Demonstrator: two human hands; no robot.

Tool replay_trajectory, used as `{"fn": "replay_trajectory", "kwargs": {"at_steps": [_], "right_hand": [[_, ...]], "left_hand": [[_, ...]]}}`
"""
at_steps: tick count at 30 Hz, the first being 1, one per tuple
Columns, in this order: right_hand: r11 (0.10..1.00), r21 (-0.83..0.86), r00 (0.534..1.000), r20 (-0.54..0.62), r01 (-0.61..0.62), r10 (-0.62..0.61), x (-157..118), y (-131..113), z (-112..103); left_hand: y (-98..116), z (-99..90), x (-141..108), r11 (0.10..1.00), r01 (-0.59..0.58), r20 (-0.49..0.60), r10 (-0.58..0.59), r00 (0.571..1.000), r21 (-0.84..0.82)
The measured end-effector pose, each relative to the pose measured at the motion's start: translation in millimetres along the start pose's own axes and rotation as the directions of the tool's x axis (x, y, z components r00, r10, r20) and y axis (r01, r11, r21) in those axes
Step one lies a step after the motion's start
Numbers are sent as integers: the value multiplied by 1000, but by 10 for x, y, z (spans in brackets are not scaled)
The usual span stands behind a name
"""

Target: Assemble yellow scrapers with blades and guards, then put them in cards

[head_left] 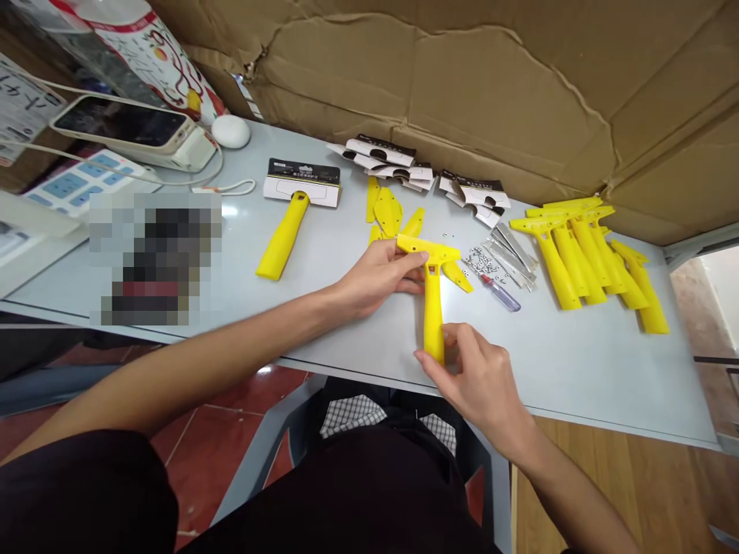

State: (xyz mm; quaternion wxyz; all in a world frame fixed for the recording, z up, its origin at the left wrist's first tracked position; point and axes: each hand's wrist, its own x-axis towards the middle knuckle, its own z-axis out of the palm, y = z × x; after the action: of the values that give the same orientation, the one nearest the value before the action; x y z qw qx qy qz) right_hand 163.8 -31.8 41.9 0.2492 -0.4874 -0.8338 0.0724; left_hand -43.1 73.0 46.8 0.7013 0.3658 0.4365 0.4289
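Left hand (375, 277) and right hand (479, 377) share one yellow T-shaped handle (434, 312).
A carded handle (282, 235) lies well to the left of the left hand, whose thumb and fingers are pinched on the crossbar's left end; loose yellow plates (388, 211) lie just beyond it. The handle spans the gap between the hands, with the right hand's thumb and fingers closed about its lower end. Good handling here likely means light, even pressure at both ends, with the seam held flush. Beyond the right hand lie small screws (485, 260), a screwdriver (502, 295) and metal strips (508, 260), best left undisturbed; farther right, more yellow handles (589, 258).
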Motion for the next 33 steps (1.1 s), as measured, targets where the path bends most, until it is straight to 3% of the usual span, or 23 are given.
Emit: {"fn": "replay_trajectory", "kwargs": {"at_steps": [2,4,6,8,11,14,18,21,23,27,33], "right_hand": [[999,-15,999,-20,35,-36,82,129,-150],[987,-162,998,-61,-10,0,202,325,-299],[945,-316,995,25,-85,98,329,552,-400],[927,-367,985,115,-78,129,429,761,-433],[933,-357,968,216,-41,125,483,951,-409],[944,-328,959,252,-42,131,455,987,-420],[985,-167,942,321,-43,96,527,1042,-595],[991,-74,951,281,-110,127,796,1240,-760],[976,-132,957,212,-171,197,1022,1412,-827],[936,-264,949,147,-233,278,1276,1631,-786],[907,-339,928,182,-251,325,1131,1581,-574]], "left_hand": [[20,2,-18,1000,22,13,-23,1000,21],[43,0,-39,998,39,28,-40,999,45],[58,-8,-55,997,45,33,-47,998,60],[62,-18,-58,997,42,26,-43,999,64],[56,-35,-37,997,36,0,-36,999,62],[59,-55,-3,998,37,-33,-35,999,56],[78,-86,19,998,21,-58,-18,998,51],[90,-104,19,998,12,-54,-8,999,66],[96,-115,15,997,16,-49,-13,999,73],[116,-128,-3,997,19,-48,-15,999,78],[104,-119,-35,995,24,-37,-21,999,101]]}}
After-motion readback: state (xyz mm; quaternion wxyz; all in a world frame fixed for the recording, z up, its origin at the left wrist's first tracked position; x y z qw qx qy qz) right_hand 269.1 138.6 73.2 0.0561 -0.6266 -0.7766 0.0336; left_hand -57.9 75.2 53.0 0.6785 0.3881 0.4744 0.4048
